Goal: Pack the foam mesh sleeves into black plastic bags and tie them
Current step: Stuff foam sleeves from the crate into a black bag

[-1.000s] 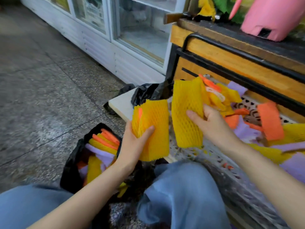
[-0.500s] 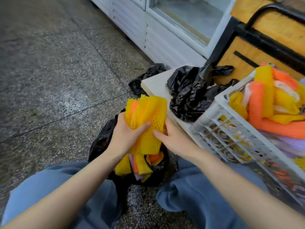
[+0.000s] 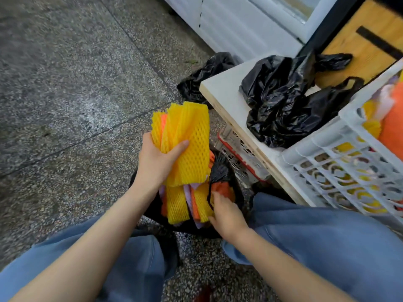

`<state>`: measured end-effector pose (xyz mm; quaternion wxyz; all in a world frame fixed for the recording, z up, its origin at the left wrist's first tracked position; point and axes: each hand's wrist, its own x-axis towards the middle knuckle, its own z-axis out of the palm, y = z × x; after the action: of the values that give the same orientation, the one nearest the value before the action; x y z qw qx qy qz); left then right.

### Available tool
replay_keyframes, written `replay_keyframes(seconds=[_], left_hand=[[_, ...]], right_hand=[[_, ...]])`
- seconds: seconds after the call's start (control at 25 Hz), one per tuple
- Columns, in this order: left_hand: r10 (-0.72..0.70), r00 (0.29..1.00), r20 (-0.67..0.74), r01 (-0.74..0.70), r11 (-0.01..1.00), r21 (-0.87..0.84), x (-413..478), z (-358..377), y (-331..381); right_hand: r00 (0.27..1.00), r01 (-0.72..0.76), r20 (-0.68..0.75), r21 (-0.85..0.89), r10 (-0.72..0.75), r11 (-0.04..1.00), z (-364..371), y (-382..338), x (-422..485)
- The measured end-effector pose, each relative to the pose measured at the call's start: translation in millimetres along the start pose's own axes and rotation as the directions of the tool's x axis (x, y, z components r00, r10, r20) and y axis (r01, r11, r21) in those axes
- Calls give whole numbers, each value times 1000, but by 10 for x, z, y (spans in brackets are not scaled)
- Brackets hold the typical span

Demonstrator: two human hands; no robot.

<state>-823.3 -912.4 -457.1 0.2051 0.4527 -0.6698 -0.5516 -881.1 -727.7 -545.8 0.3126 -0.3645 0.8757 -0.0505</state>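
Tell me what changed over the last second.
The right hand carried a yellow sleeve from the white crate to the bunch in the left hand, let go, then dropped to the rim of the black bag; its grip there is unclear. The left hand still holds the bunch above the bag. The spare bags stayed on the board.

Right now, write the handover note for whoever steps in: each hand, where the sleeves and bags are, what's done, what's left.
Left hand grips a bundle of yellow sleeves above the open bag on the floor.
Right hand is at the bag's mouth; whether it pinches the plastic is unclear.
Done: the bag holds yellow, orange and purple packed sleeves; untied.
Left: drop the bundle in, clear the remaining sleeves from the white crate, using the spare bags on the board, tie each.
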Motion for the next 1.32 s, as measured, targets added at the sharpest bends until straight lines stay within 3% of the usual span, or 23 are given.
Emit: replay_keyframes(seconds=[0.08,0.2,0.32,0.4,0.48,0.56,0.64,0.68,0.72,0.76,0.84,0.92,1.0,1.04,1.12,1.16,1.24,1.32], left_hand=[[-7,1000,9,7,1000,1,14,0,-9],[20,1000,20,-20,1000,22,-1,-8,-7],[71,997,12,-71,997,33,-51,13,-27],[109,994,31,-111,991,80,-110,98,-73],[173,973,156,-207,948,243,-192,224,-173],[166,914,371,-340,811,476,-312,341,-369],[178,817,549,-553,513,657,-422,436,-570],[167,761,627,-639,362,679,-472,484,-641],[138,722,679,-679,330,655,-516,544,-711],[95,687,720,-690,394,607,-549,606,-756],[-12,689,725,-444,783,435,-610,745,-753],[40,766,641,-259,933,251,-650,834,-741],[172,751,638,-448,842,300,-679,879,-804],[230,681,695,-620,687,379,-704,892,-846],[163,555,816,-800,375,469,-704,918,-967],[76,537,840,-810,326,487,-702,940,-1026],[-64,519,852,-781,369,503,-707,960,-1075],[-83,509,857,-783,370,501,-699,947,-1071]], right_hand=[[1000,2,-20,7,-2,1000,-55,1,-19],[980,69,-196,213,-27,975,-291,34,-119],[942,95,-330,444,64,891,-524,43,-317],[935,63,-322,561,147,825,-600,60,-439],[940,5,-265,643,215,766,-625,91,-530],[939,-37,-228,676,257,736,-636,137,-602],[937,-64,-206,690,281,721,-646,166,-662],[937,-69,-199,698,286,712,-649,165,-697],[937,-65,-199,709,288,702,-651,162,-724],[934,-61,-205,713,291,698,-662,162,-747],[924,-76,-218,704,316,706,-696,187,-758],[916,-90,-212,718,340,690,-722,248,-762],[913,-86,-213,735,348,673,-731,310,-773],[914,-77,-219,734,342,675,-723,349,-789],[920,-60,-231,715,316,697,-712,414,-826],[924,-58,-232,698,303,714,-707,461,-844],[932,-72,-232,632,277,772,-698,562,-854],[934,-112,-230,537,273,836,-704,649,-858]])
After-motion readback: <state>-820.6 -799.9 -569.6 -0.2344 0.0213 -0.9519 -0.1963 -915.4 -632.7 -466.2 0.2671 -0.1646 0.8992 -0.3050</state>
